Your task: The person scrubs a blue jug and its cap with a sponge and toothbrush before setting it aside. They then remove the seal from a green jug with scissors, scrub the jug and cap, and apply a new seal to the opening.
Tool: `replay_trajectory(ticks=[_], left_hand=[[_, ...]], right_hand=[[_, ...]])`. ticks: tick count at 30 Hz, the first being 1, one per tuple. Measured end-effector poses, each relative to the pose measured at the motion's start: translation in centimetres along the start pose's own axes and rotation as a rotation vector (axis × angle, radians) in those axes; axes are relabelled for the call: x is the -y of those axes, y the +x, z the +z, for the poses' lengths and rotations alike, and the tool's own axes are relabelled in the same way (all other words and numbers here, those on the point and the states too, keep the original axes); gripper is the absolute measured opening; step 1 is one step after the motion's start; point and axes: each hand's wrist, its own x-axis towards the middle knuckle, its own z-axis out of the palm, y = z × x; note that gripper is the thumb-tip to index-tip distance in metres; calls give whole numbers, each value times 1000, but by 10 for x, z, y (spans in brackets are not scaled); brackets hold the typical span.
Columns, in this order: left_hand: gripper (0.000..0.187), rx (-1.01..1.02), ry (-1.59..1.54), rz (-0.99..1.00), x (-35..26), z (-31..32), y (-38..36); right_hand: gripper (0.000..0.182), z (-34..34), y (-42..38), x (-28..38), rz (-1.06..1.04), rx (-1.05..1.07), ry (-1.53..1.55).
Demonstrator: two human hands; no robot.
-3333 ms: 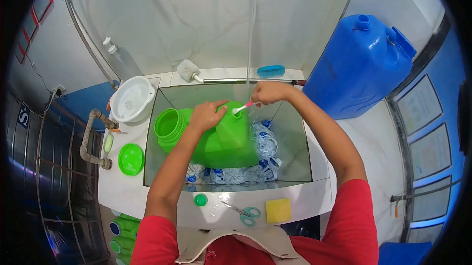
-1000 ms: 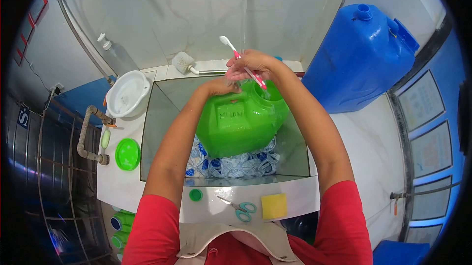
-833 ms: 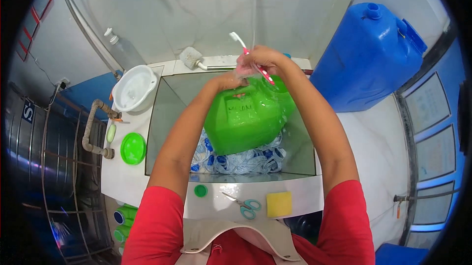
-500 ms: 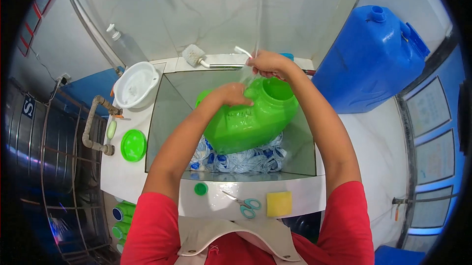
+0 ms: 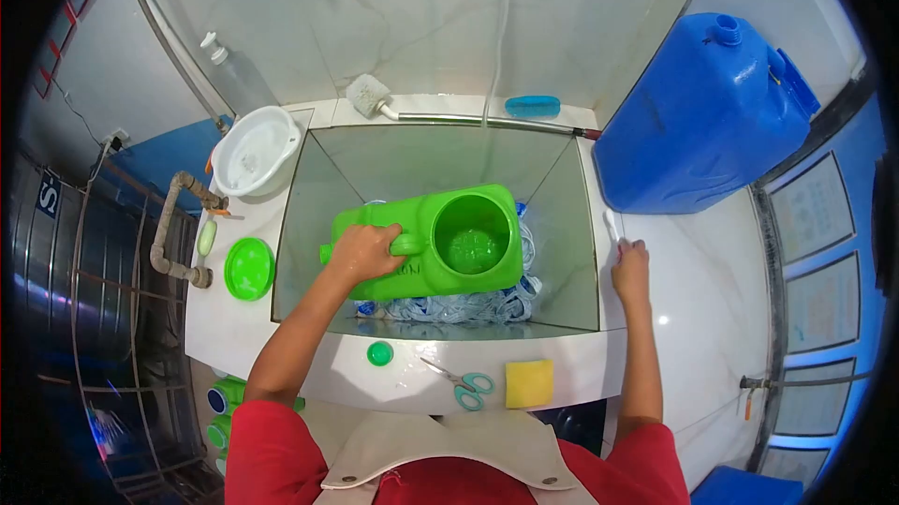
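Observation:
My left hand (image 5: 365, 254) is wrapped round the handle of a green plastic jug (image 5: 435, 288), which I hold tilted over the sink (image 5: 309, 261). The jug's wide round mouth faces up toward me, and its inside bottom looks wet. Beneath it, a bundle of white and blue cord-like strands (image 5: 449, 308) lies in the sink. At the right-hand counter, my right hand (image 5: 632, 271) has its fingers closed on the end of a slim white brush (image 5: 612, 227). The brush's bristles are too small to make out.
A blue jerrycan (image 5: 702, 121) stands at the back right. Scissors (image 5: 465, 383), a yellow sponge (image 5: 529, 383) and a green cap (image 5: 379, 353) lie along the front ledge. A white basin (image 5: 257, 151) and green lid (image 5: 249, 269) sit left; a long-handled brush (image 5: 370, 96) and blue brush (image 5: 532, 107) lie behind.
My right hand has moved from the jug's top to the right counter with the white brush. My left hand now grips the handle, and the jug has turned, its mouth facing me.

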Motion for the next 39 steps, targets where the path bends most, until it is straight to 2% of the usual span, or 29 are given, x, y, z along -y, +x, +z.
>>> replay_trajectory(ticks=[2,3,5,7,9,11,13,15,16,18,20,22,23,25,27,29,31,33,34,37,38,39], left_hand=[[29,-78,5,59,2,5,-9],[29,-83,3,56,4,6,-12],[27,-141,34,112,9,9,-21],[26,-175,24,125,12,4,-31],[25,-226,8,143,14,-1,-39],[25,-260,57,149,20,-6,-53],[24,-317,38,136,24,-13,-67],[23,-371,17,138,29,-18,-83],[21,-440,-9,127,34,-20,-92],[19,-503,-33,146,44,-26,-109],[17,-578,-168,-43,50,-33,-122],[15,-601,-194,-99,47,-46,-120],[14,-620,-227,-172,44,-54,-121],[16,-580,-318,-247,26,-86,-117],[21,-496,-499,-370,21,-104,-109],[27,-441,-654,-465,30,-101,-100],[29,-366,-759,-555,38,-91,-91],[30,-267,-875,-679,48,-77,-81],[31,-217,-959,-745,55,-66,-77],[31,-155,-970,-773,64,-43,-65],[31,-140,-977,-773,68,-32,-61],[32,-216,-862,-668,71,-21,-56]], right_hand=[[38,39,-18,-23,-38,-149,110],[38,26,-30,-10,-43,-150,107],[54,-5,-68,25,-186,-228,25],[65,-43,-107,53,-362,320,202],[71,-43,-144,64,-650,621,182],[75,-34,-172,70,-770,735,89],[74,-22,-172,67,-808,690,83],[71,-12,-163,51,-708,653,311],[71,-6,-157,46,-700,638,315],[65,-1,-140,46,-377,474,784],[59,-10,-114,64,-177,343,1048],[58,-14,-90,89,67,389,1517],[58,-25,-80,109,51,395,1519],[55,-56,-58,156,-220,264,1457],[49,-66,-30,203,-321,-134,1074],[43,-82,-10,257,-468,-168,1137],[41,-78,20,311,-735,-306,984],[42,-71,32,380,-819,-256,1047],[42,-61,33,413,-853,-131,1055],[42,-36,24,492,-883,243,886],[42,-30,16,508,-868,248,882],[44,-29,7,519,-918,232,901]])
